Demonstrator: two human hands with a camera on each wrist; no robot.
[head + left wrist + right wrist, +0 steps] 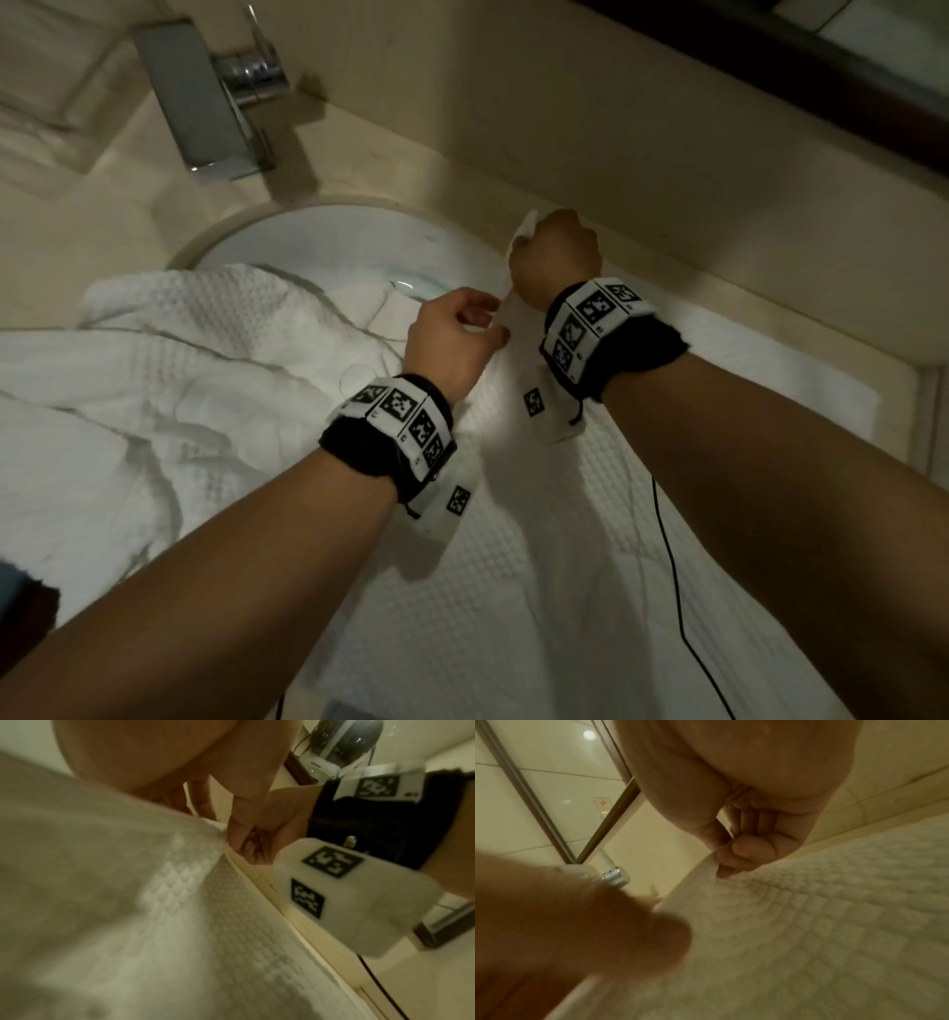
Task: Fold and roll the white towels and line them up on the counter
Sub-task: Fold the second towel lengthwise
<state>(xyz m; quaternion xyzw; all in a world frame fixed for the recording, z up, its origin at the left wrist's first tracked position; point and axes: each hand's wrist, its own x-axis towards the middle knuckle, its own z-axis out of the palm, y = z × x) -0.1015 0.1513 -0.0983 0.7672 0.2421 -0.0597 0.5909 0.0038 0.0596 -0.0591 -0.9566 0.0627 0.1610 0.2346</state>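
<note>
**White waffle towel pinched at its far edge by both hands**

Waffle-weave towel (565, 539) lies spread on the beige counter (719, 288), running from the near edge up to the grip, its bulk below and nearer than both hands. Left hand (447, 344) has thumb and fingers curled, pinching the towel's far hem just beside the other hand. Right hand (554, 257) is closed in a fist round the same hem, lifting a corner clear of the counter. Left of the grip, a second, crumpled white towel (169, 390) drapes over the sink basin (318, 236). Beyond it stands the chrome faucet (205, 97).
</note>
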